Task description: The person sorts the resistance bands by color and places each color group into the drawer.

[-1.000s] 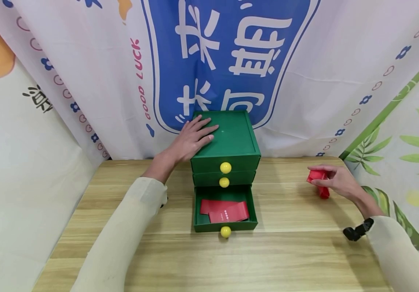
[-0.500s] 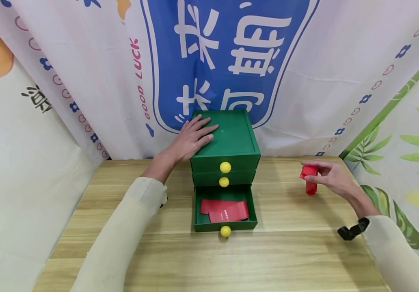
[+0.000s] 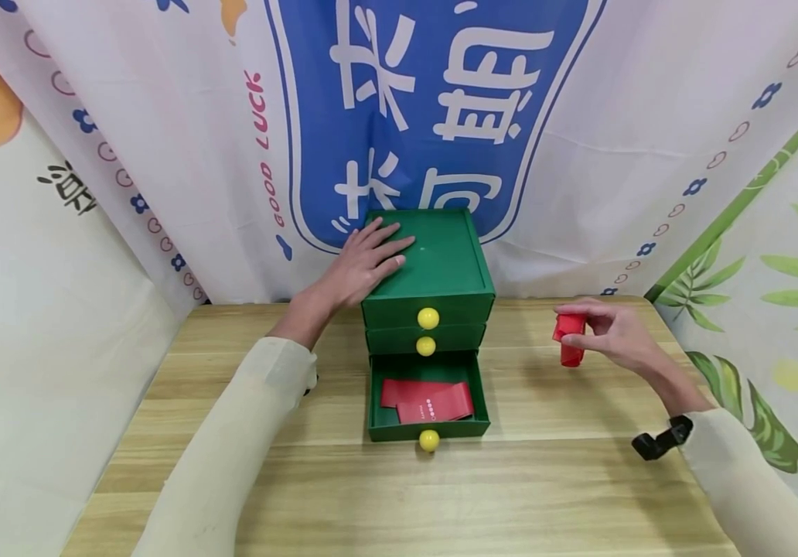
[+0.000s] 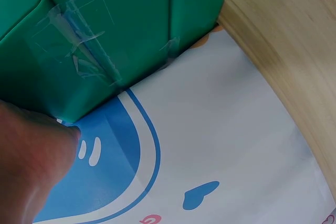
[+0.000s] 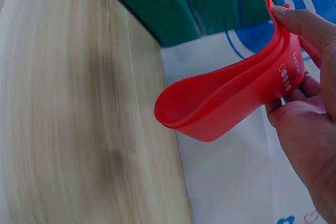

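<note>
My left hand [image 3: 367, 267] rests with spread fingers on top of a green drawer cabinet [image 3: 448, 255]. Part of that hand shows at the side of the cabinet in the left wrist view. The lowest drawer [image 3: 392, 433] is pulled out, and a folded red resistance band [image 3: 435, 402] with white print lies in it. To the right of the cabinet, my right hand [image 3: 618, 336] pinches another red resistance band [image 5: 226, 98] between thumb and fingers. This band is folded into a loop that hangs over the table, its white dots and lettering facing the right wrist camera.
Two upper drawers with yellow knobs [image 3: 428, 318] are closed. The cabinet stands on a wooden table [image 3: 552, 495], against a white printed cloth [image 3: 232, 193] that hangs behind. Clear tape [image 4: 86, 40] is stuck on the cabinet's side.
My right hand has moved left toward the cabinet, carrying the resistance band. The left hand and the open drawer stay as they were.
</note>
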### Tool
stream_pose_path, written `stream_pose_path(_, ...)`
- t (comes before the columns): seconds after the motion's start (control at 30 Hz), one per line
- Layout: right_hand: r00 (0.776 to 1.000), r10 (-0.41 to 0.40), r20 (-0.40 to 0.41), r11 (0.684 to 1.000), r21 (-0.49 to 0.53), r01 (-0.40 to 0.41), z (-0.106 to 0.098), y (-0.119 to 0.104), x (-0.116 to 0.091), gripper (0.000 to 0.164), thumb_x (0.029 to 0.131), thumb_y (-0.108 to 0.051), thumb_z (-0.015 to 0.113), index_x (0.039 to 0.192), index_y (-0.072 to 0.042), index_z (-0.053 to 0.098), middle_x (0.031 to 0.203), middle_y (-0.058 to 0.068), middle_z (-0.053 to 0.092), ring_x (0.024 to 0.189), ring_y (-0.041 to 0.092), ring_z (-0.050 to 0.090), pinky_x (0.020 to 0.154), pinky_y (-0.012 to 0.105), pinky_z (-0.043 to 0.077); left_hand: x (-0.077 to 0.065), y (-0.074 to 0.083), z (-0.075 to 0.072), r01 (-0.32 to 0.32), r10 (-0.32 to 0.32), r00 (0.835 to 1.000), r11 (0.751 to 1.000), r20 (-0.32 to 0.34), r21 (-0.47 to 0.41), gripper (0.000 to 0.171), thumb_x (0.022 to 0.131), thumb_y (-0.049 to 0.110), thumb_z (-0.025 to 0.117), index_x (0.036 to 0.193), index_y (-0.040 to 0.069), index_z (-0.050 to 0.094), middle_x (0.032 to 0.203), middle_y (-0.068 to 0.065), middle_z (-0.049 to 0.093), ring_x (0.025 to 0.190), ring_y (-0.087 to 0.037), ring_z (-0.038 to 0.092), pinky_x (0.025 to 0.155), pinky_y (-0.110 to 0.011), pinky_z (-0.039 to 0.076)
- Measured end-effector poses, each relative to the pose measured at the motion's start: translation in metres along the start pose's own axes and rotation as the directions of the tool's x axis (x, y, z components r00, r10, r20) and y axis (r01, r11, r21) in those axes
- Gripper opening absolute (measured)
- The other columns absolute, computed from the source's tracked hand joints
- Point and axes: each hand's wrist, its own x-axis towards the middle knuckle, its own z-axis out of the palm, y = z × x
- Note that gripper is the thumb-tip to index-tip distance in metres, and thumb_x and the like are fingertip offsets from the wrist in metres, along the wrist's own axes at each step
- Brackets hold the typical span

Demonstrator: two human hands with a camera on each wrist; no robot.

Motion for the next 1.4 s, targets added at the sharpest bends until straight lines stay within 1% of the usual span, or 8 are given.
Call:
stream_pose_path(0.27,0.997,-0.066,0.04,0.998,0.017,0.066,0.013,-0.018,0.0,0.044,0.086,0.005,0.085,0.128,0.005,0.073,0.124,-0.008,0.069,0.101,0.01,0.068,0.088,0.016,0.057,0.0,0.0,0.001,-0.003,0.003,1.0,1.0,0.003,0.01,0.054,0.114,0.044,0.039,0.165,0.027,0.041,0.176,-0.005,0.023,0.165,-0.028,0.001,0.13,-0.06,-0.001)
stream_pose_path(0.57,0.985,-0.143,0.093,0.987,0.084,0.135,0.031,-0.034,0.0,0.046,0.085,0.01,0.082,0.129,0.007,0.072,0.126,-0.009,0.068,0.108,0.01,0.067,0.093,0.019,0.057,0.0,0.0,0.002,-0.007,0.007,1.0,1.0,0.008,0.017,0.054,0.114,0.045,0.04,0.165,0.027,0.041,0.176,-0.005,0.023,0.165,-0.029,0.001,0.13,-0.06,-0.001)
stream_pose_path(0.7,0.974,-0.201,0.108,0.974,0.128,0.187,0.04,-0.042,0.001,0.046,0.083,0.015,0.081,0.127,0.008,0.072,0.126,-0.007,0.069,0.109,0.01,0.066,0.094,0.02,0.057,0.0,0.0,0.002,-0.008,0.008,1.0,1.0,0.011,0.022,0.054,0.114,0.045,0.04,0.165,0.027,0.041,0.176,-0.005,0.023,0.165,-0.029,0.001,0.13,-0.059,-0.002)
stream_pose_path(0.93,0.941,-0.304,0.151,0.945,0.176,0.277,0.057,-0.057,0.004,0.048,0.08,0.019,0.081,0.125,0.005,0.074,0.125,0.012,0.069,0.112,0.014,0.065,0.091,0.025,0.06,0.001,0.001,0.001,-0.01,0.01,1.0,1.0,0.012,0.027,0.055,0.114,0.045,0.041,0.165,0.027,0.041,0.177,-0.005,0.023,0.165,-0.028,0.0,0.13,-0.06,-0.002)
stream_pose_path(1.13,0.924,-0.334,0.187,0.933,0.205,0.296,0.073,-0.067,0.007,0.047,0.081,0.018,0.081,0.125,0.004,0.074,0.125,0.009,0.069,0.112,0.017,0.064,0.089,0.028,0.061,0.001,0.001,0.0,-0.008,0.008,1.0,1.0,0.013,0.025,0.054,0.114,0.045,0.04,0.165,0.027,0.041,0.177,-0.005,0.023,0.165,-0.029,0.0,0.13,-0.06,-0.002)
stream_pose_path(1.2,0.917,-0.348,0.196,0.927,0.217,0.306,0.079,-0.069,0.009,0.046,0.081,0.018,0.08,0.125,0.004,0.074,0.124,0.013,0.069,0.112,0.017,0.064,0.088,0.027,0.062,0.001,0.001,0.0,-0.007,0.007,1.0,1.0,0.013,0.023,0.054,0.114,0.045,0.04,0.165,0.027,0.041,0.176,-0.005,0.023,0.165,-0.029,0.001,0.13,-0.06,-0.002)
stream_pose_path(1.33,0.907,-0.364,0.211,0.918,0.248,0.31,0.09,-0.072,0.012,0.045,0.083,0.016,0.079,0.125,0.004,0.074,0.125,0.015,0.069,0.114,0.018,0.063,0.087,0.028,0.062,0.001,0.001,-0.001,-0.005,0.004,1.0,1.0,0.011,0.018,0.054,0.114,0.045,0.04,0.165,0.027,0.041,0.176,-0.005,0.023,0.165,-0.029,0.001,0.13,-0.06,-0.002)
stream_pose_path(1.4,0.902,-0.374,0.215,0.912,0.26,0.317,0.095,-0.073,0.013,0.045,0.083,0.015,0.08,0.126,0.004,0.074,0.125,0.012,0.069,0.115,0.018,0.062,0.087,0.029,0.062,0.001,0.001,-0.001,-0.004,0.004,1.0,1.0,0.01,0.016,0.054,0.114,0.044,0.04,0.165,0.027,0.041,0.177,-0.005,0.023,0.165,-0.029,0.001,0.13,-0.06,-0.002)
